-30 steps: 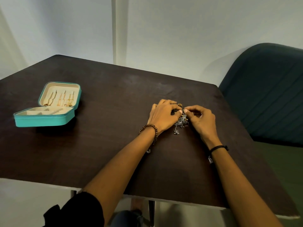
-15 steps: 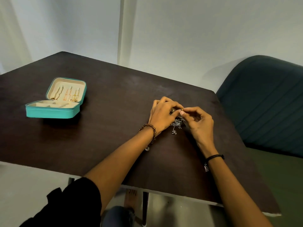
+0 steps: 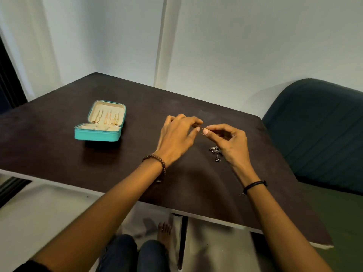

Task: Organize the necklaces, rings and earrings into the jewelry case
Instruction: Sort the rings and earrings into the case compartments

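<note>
Jewelry case (image 3: 97, 135), teal with a cream lining, stands open on the dark tabletop (image 3: 59, 154), at about ten o'clock from the hands and well apart from them. Its raised lid faces the person, and several gold chains (image 3: 107, 117) hang in a row inside it. The low compartments in the base are too small to make out.

At about two o'clock from the picture's middle, the right hand (image 3: 228, 139) has its fingers curled, thumb and forefinger pinching a small piece (image 3: 203, 133) that is too tiny to name. The left hand (image 3: 176, 135) is just beside it at nine o'clock, fingers loosely bent and spread; its fingertips almost reach the piece and hold nothing that can be seen.

A small heap of silver jewelry (image 3: 215, 152) lies on the tabletop at six o'clock from the pinch, partly under the right palm.

A brown bead bracelet (image 3: 157, 160) circles the left wrist, and a black band (image 3: 254, 185) circles the right. A dark blue-green chair (image 3: 318, 130) stands at three o'clock, beside the tabletop's edge. The person's knees and a bare foot show at six o'clock.
</note>
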